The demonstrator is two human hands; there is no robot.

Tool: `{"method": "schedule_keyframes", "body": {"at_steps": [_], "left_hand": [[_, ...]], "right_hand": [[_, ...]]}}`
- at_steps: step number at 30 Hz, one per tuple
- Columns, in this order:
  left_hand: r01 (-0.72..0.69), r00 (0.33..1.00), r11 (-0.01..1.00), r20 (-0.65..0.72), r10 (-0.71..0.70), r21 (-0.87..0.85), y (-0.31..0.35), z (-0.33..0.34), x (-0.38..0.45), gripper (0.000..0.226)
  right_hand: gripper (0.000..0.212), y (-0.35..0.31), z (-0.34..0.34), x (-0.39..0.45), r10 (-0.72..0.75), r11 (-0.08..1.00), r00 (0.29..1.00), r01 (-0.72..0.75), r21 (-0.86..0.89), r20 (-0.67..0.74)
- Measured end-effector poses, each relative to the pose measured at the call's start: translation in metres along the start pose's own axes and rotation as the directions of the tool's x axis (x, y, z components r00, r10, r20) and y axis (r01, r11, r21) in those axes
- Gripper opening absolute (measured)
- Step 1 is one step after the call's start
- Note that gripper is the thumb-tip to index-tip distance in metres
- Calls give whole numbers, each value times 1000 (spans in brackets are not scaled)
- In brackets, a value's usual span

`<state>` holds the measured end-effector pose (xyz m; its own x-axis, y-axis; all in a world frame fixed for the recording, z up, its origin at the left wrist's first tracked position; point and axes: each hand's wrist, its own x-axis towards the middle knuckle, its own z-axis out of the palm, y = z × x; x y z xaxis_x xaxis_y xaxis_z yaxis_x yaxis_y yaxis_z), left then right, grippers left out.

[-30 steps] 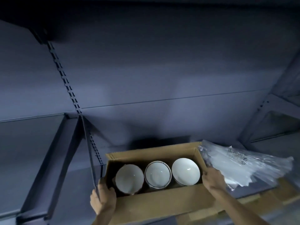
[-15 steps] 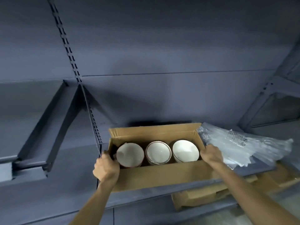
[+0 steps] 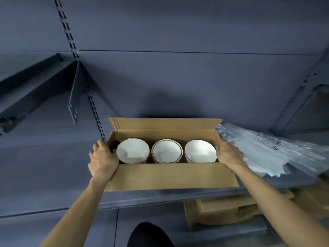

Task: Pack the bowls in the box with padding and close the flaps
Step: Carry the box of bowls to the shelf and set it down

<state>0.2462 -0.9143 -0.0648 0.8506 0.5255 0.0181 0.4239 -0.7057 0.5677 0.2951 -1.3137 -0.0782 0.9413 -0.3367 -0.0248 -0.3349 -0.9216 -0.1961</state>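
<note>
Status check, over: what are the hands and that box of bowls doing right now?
Left hand grips box left end, right hand grips right end. Three bowls inside, no padding in, flaps open. Plastic padding lies on shelf at right.

An open brown cardboard box point(image 3: 170, 176) is set on a grey shelf, its far flap point(image 3: 165, 124) raised and its near flap folded down outward. Three white bowls point(image 3: 166, 151) are seated upright in a row inside. Clear air-cushion padding point(image 3: 272, 150) is laid just beside the box's right end.
</note>
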Motion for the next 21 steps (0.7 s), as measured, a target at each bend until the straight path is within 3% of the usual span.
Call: {"method": "schedule_keyframes", "body": {"at_steps": [12, 21], "left_hand": [[56, 995, 996, -82, -62, -74, -4, 9, -3, 22], [65, 992, 998, -107, -64, 2, 3, 2, -10, 20]], "right_hand": [[23, 1, 1, 5, -33, 999, 999, 35, 38, -39], [26, 2, 1, 7, -39, 998, 999, 40, 46, -29]]}}
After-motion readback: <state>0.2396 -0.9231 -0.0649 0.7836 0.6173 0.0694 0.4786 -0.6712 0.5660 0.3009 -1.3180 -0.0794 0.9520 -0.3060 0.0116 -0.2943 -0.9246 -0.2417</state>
